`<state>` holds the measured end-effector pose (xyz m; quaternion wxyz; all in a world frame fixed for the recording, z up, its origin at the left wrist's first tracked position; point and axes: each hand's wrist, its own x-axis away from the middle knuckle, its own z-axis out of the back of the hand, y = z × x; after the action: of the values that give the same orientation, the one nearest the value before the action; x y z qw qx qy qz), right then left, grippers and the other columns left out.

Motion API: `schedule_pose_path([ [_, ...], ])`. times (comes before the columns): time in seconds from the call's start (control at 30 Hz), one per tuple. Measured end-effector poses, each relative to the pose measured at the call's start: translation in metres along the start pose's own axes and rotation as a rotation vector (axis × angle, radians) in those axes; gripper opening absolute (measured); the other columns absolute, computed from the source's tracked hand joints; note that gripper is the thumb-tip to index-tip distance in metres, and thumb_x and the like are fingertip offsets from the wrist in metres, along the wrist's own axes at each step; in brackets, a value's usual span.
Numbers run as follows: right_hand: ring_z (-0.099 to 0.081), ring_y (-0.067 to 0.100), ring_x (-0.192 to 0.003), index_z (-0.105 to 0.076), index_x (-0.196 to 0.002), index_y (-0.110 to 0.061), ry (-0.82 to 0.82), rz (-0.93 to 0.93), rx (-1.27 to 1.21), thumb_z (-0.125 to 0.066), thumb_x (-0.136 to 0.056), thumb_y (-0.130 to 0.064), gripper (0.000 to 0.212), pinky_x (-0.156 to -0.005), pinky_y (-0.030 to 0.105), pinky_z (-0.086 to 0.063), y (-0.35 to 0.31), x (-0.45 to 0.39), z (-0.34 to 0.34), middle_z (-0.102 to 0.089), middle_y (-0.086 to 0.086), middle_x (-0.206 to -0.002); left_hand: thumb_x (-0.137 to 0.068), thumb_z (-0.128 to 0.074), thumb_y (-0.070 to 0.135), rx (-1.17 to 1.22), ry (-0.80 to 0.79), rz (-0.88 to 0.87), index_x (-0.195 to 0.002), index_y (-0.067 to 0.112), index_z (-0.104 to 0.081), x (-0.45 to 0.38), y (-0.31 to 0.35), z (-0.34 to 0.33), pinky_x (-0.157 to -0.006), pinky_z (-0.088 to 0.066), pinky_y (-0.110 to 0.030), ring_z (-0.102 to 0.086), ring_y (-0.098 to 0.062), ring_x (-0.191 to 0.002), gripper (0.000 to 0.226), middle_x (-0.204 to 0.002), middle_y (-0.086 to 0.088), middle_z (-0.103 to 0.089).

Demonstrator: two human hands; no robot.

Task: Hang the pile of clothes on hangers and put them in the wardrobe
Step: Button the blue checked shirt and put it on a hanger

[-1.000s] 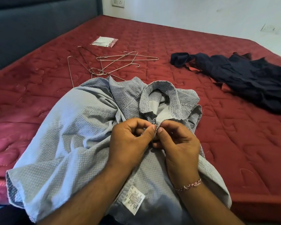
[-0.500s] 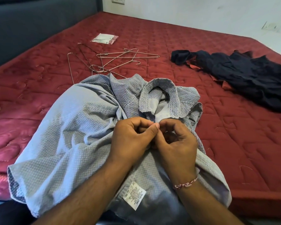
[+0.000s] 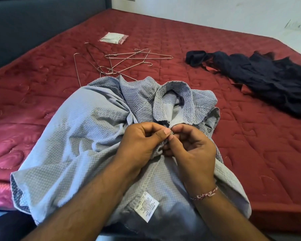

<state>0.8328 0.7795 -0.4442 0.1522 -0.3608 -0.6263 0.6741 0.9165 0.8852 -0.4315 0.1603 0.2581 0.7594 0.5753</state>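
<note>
A light blue-grey shirt [image 3: 80, 136] lies inside out on the near edge of the red bed, its collar [image 3: 170, 100] toward the far side and a white care label [image 3: 147, 208] showing. My left hand [image 3: 142, 143] and my right hand [image 3: 189, 146] meet just below the collar. Both pinch the shirt's front edge there, thumbs nearly touching over a small button. Several wire hangers [image 3: 122, 63] lie in a loose heap beyond the shirt. A dark navy garment [image 3: 261, 79] is spread out at the right.
The red quilted mattress [image 3: 250, 145] fills most of the view, its front edge just under my arms. A small clear plastic packet [image 3: 114, 37] lies far back. A grey headboard [image 3: 33, 26] runs along the left, a white wall [image 3: 215, 13] behind.
My hands stay at the same spot under the collar, fingers working slightly at the shirt's edge. The thumbs have parted a little and a small button now shows between them.
</note>
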Motion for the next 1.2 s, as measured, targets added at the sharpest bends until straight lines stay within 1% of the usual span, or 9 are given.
schedule_pose_path([
  [0.13,-0.07,0.025,-0.063,-0.071,-0.099,-0.003,-0.046,-0.048,-0.09,-0.071,-0.088,0.01,0.017,-0.059,0.027,-0.059,-0.002,-0.001,0.001,-0.069,0.024,-0.078,-0.092,-0.072,0.008,0.008,-0.024,0.017,-0.087,0.003,-0.076,-0.003,-0.002,0.004,-0.088,-0.056,-0.062,-0.068,-0.041,-0.087,0.008,-0.095,-0.033,-0.073],
  [0.33,-0.066,0.032,-0.067,-0.073,-0.095,-0.007,-0.02,-0.029,-0.039,-0.08,-0.084,-0.007,0.013,-0.062,0.042,-0.06,-0.003,-0.002,-0.001,-0.069,0.024,-0.079,-0.098,-0.066,0.005,-0.101,-0.004,-0.088,-0.092,0.004,-0.075,0.0,-0.008,0.001,-0.069,-0.062,-0.03,-0.077,-0.028,-0.083,0.01,-0.087,-0.014,-0.078],
  [0.43,-0.068,0.029,-0.065,-0.075,-0.089,-0.007,0.027,-0.021,0.003,-0.079,-0.086,-0.002,0.008,-0.063,0.045,-0.061,-0.001,-0.002,-0.001,-0.073,0.019,-0.075,-0.099,-0.066,0.009,-0.171,-0.01,-0.129,-0.087,0.014,-0.076,-0.002,-0.011,0.002,-0.072,-0.06,-0.031,-0.075,-0.026,-0.082,0.015,-0.085,-0.012,-0.078],
  [0.53,-0.069,0.022,-0.06,-0.076,-0.088,-0.005,0.054,-0.053,-0.026,-0.07,-0.09,0.007,0.013,-0.061,0.035,-0.062,-0.002,-0.003,-0.001,-0.074,0.016,-0.071,-0.1,-0.065,0.011,-0.174,-0.025,-0.123,-0.087,0.012,-0.074,-0.003,-0.011,0.003,-0.07,-0.057,-0.032,-0.068,-0.017,-0.074,0.016,-0.079,-0.007,-0.074],
  [0.67,-0.07,0.021,-0.07,-0.073,-0.096,-0.001,0.021,-0.075,-0.125,-0.068,-0.091,0.008,0.012,-0.066,0.028,-0.06,-0.004,-0.006,0.002,-0.075,0.016,-0.081,-0.103,-0.062,0.017,-0.143,0.032,-0.162,-0.09,0.013,-0.071,-0.003,-0.011,0.001,-0.071,-0.054,-0.043,-0.059,-0.023,-0.074,0.016,-0.08,-0.02,-0.068],
  [0.83,-0.072,0.013,-0.095,-0.073,-0.104,-0.023,-0.038,0.165,0.299,-0.075,-0.086,-0.011,0.022,-0.087,0.04,-0.06,0.0,-0.002,0.0,-0.075,-0.01,-0.098,-0.101,-0.054,0.034,-0.199,0.138,-0.303,-0.092,0.018,-0.061,-0.006,-0.003,0.001,-0.064,-0.045,-0.038,-0.048,-0.016,-0.067,0.02,-0.071,0.002,-0.056],
  [0.97,-0.063,0.009,-0.097,-0.073,-0.098,-0.038,0.003,0.301,0.745,-0.069,-0.085,-0.039,0.014,-0.087,0.054,-0.049,-0.004,-0.002,0.002,-0.067,-0.026,-0.094,-0.105,-0.052,0.033,-0.328,0.152,-0.402,-0.096,0.021,-0.058,-0.009,0.011,0.006,-0.057,-0.043,-0.031,-0.044,-0.011,-0.055,0.017,-0.06,0.002,-0.049],
  [1.07,-0.069,0.003,-0.088,-0.078,-0.094,-0.03,-0.059,0.313,0.571,-0.077,-0.091,-0.024,0.007,-0.084,0.039,-0.056,-0.021,-0.015,0.018,-0.074,-0.02,-0.09,-0.103,-0.063,0.024,-0.413,-0.036,-0.383,-0.093,0.019,-0.064,-0.018,0.047,0.019,-0.056,-0.044,-0.029,-0.05,-0.012,-0.058,0.012,-0.068,-0.001,-0.059],
  [1.2,-0.059,0.001,-0.065,-0.077,-0.078,-0.01,-0.352,0.13,0.412,-0.076,-0.09,-0.01,0.012,-0.063,0.016,-0.047,-0.077,-0.063,0.061,-0.069,-0.01,-0.071,-0.093,-0.076,0.02,-0.812,-0.603,-0.21,-0.091,0.014,-0.074,-0.054,0.125,0.054,-0.067,-0.045,-0.032,-0.058,-0.015,-0.072,0.006,-0.078,-0.011,-0.07],
])
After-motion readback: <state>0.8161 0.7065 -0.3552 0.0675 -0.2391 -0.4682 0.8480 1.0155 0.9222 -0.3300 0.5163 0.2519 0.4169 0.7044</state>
